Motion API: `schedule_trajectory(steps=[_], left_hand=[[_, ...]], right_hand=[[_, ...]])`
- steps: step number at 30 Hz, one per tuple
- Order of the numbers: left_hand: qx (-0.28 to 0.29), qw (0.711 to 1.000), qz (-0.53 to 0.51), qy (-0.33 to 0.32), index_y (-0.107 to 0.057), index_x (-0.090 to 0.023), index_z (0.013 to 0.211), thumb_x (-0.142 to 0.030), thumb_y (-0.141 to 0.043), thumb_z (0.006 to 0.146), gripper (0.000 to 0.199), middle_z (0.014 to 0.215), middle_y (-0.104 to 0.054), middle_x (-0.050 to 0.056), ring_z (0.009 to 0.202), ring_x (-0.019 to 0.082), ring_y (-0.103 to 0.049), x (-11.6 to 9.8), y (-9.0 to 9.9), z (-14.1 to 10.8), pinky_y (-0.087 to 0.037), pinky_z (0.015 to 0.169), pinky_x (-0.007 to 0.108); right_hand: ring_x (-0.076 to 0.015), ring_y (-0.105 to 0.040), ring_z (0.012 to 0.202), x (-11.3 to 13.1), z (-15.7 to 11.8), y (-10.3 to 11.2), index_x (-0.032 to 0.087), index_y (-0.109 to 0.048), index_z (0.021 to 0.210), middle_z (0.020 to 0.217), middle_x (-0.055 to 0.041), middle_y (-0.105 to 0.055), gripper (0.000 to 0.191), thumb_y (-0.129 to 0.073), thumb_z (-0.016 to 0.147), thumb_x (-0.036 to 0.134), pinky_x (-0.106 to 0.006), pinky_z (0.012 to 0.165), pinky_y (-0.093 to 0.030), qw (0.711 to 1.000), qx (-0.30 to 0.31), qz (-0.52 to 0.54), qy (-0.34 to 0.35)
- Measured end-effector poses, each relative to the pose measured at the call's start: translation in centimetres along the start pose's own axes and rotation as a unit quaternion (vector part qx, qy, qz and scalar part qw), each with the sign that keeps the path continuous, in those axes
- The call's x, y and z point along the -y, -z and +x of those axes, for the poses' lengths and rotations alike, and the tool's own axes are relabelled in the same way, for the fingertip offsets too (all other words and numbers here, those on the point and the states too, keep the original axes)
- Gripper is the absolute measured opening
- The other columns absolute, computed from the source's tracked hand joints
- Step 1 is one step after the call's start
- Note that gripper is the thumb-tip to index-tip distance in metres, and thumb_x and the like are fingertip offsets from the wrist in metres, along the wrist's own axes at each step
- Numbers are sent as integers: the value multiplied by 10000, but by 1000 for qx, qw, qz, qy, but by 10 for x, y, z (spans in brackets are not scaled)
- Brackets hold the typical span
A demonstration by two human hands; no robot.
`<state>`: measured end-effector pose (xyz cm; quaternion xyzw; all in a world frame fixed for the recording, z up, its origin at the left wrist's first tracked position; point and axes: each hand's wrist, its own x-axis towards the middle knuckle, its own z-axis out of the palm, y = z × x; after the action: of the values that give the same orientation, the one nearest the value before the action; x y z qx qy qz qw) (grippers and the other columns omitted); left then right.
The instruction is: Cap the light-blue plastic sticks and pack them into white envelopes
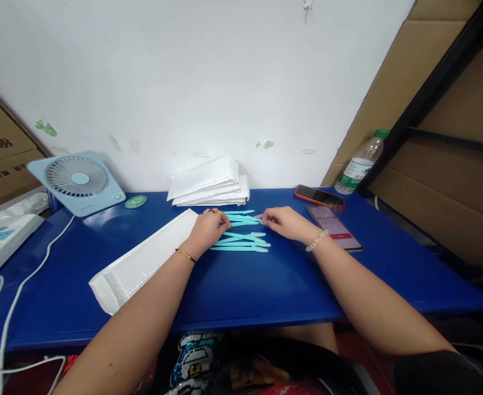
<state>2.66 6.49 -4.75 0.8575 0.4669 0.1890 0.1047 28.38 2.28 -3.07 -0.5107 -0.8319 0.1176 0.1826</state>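
A person's two bare hands work close together over a glossy blue tabletop (290, 291). Between and under the fingers lie slim, flat, turquoise sticks with paler right-hand ends, seemingly plastic. They form two loose groups: an upper group (243, 218) reached by both hands, and a lower group (239, 248) just below the fingers, nearer the person. Spread flat with their pale ends all to the right, the sticks seem arranged so that each can be picked out singly.

The left hand (208, 227) has thumb and fingers drawn together at the left ends of the upper sticks, perhaps to steady them; whether it grips one, I cannot tell. The right hand (283, 221) faces it, thumb and fingertips pinching a small, pale, translucent piece (260, 218) at the sticks' right ends. Opposite ends probably give each hand room.

Left of the left fingers, a long white padded envelope (148, 260) lies slanted, partly behind the forearm, flap end toward the person, likely for easy access. Beyond the fingers, against the wall, similar white envelopes (208, 184) are stacked, apparently to leave the working surface free.
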Motion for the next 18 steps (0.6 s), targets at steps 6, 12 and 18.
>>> schedule_trajectory(steps=[6,12,18], left_hand=[[-2,1000,-3,-20,-638,-201,773,-357,-553,806,181,830,-624,38,837,209,-533,-9,3,-1,-398,722,317],[14,999,5,-47,-663,-217,791,-400,-523,827,233,864,-653,24,852,196,-552,-15,7,-2,-397,728,302],[-13,998,63,-18,-662,-246,990,-318,-493,852,230,1054,-641,33,975,221,-534,-3,1,0,-395,809,330]], right_hand=[[-134,-545,656,14,2,-2,164,-644,859,796,-47,-655,167,-487,841,217,-235,618,-378,999,1,31,9],[-135,-571,661,11,-2,6,171,-668,869,796,-32,-673,179,-504,834,232,-234,620,-409,998,18,64,7],[-154,-594,705,-15,-10,22,177,-674,795,803,-36,-673,109,-575,753,195,-235,646,-425,998,-20,-19,-55]])
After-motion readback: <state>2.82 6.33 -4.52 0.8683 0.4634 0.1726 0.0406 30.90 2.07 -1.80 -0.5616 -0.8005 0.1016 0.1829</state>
